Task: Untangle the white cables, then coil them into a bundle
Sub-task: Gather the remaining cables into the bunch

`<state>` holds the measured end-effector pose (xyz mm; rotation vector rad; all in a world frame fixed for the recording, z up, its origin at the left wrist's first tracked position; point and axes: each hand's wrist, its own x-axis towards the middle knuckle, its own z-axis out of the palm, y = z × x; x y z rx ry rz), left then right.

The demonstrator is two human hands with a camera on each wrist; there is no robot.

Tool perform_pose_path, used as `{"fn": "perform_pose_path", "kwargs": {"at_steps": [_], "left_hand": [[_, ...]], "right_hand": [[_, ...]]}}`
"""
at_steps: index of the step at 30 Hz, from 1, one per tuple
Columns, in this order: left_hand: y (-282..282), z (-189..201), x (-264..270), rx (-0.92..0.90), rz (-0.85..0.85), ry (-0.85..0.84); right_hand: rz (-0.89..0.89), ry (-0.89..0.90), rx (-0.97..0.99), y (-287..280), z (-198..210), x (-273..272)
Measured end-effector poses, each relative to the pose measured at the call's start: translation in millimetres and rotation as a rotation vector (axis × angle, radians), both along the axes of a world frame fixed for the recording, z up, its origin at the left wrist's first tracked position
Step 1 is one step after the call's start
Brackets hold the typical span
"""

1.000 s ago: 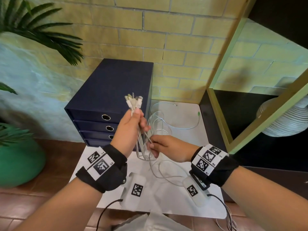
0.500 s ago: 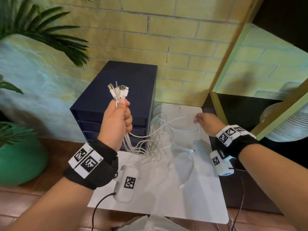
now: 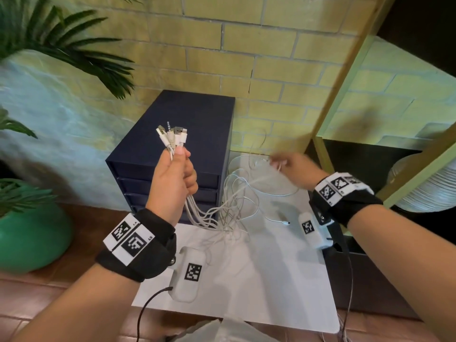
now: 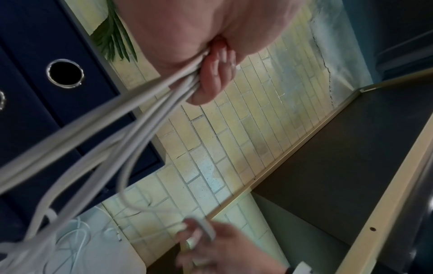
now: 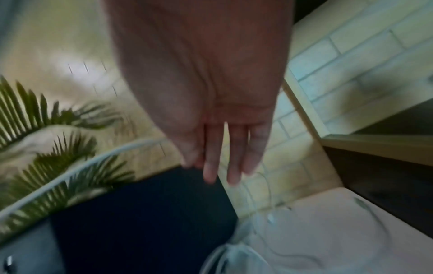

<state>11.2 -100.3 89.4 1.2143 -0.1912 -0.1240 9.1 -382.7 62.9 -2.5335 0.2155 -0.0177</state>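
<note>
My left hand (image 3: 181,164) is raised in front of the drawer box and grips several white cables (image 3: 222,213) just below their connectors (image 3: 171,134), which stick up above the fist. The strands hang from the fist (image 4: 211,77) and pile in loose tangled loops on the white tabletop (image 3: 259,280). My right hand (image 3: 278,164) is out to the right near the wall, blurred, and pinches one thin white cable (image 4: 206,229) between thumb and forefinger. Its other fingers (image 5: 234,157) lie straight. One free cable end (image 3: 283,222) rests on the table.
A navy drawer box (image 3: 197,114) stands at the table's back left against the brick wall. A green pot (image 3: 29,238) with palm fronds sits on the floor at left. A yellow-framed dark shelf (image 3: 345,95) and a white ribbed object (image 3: 424,191) are at right.
My right hand left the tangle beside my left hand and swung out to the back right, drawing one strand with it. My left hand rose a little, still gripping the cable ends.
</note>
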Motion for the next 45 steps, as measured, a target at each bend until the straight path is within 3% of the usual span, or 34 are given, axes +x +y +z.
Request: {"fn": "perform_pose_path", "kwargs": {"at_steps": [2,3,7,9,12,15,19,25,30,37,40,45], "left_hand": [[2,-1,1,-0.005,-0.002,-0.003],[2,-2,2,-0.012,-0.003,-0.004],[1,-1,4,-0.02,0.02,0.006],[-1,0,4,-0.027,0.027,0.008],[-5,2,3,-0.04,0.019,0.007],[-8,3,2,-0.044,0.01,-0.003],[-10,3,0,-0.024,0.0,-0.013],[-2,2,3,0.014,0.029,-0.026],[8,5,10,0.016,0.077,-0.047],[9,11,14,-0.009,0.101,-0.048],[8,10,13,0.005,0.091,-0.053],[3,6,8,0.021,0.061,-0.044]], "right_hand": [[0.111,0.272,-0.054,4,-23,-12],[0.128,0.307,-0.077,5,-32,-17],[0.032,0.025,-0.061,25,-50,-35],[0.168,-0.116,0.057,42,-52,-48],[0.465,-0.088,0.001,71,-54,-64],[0.628,-0.092,-0.163,88,-70,-65],[0.666,-0.094,-0.352,98,-85,-60],[0.718,0.033,-0.447,72,-85,-55],[0.533,0.272,-0.499,26,-74,-61],[0.117,0.353,-0.529,-21,-77,-55],[-0.08,0.249,-0.429,-30,-72,-45],[-0.36,-0.134,-0.162,-35,-49,-26]]}}
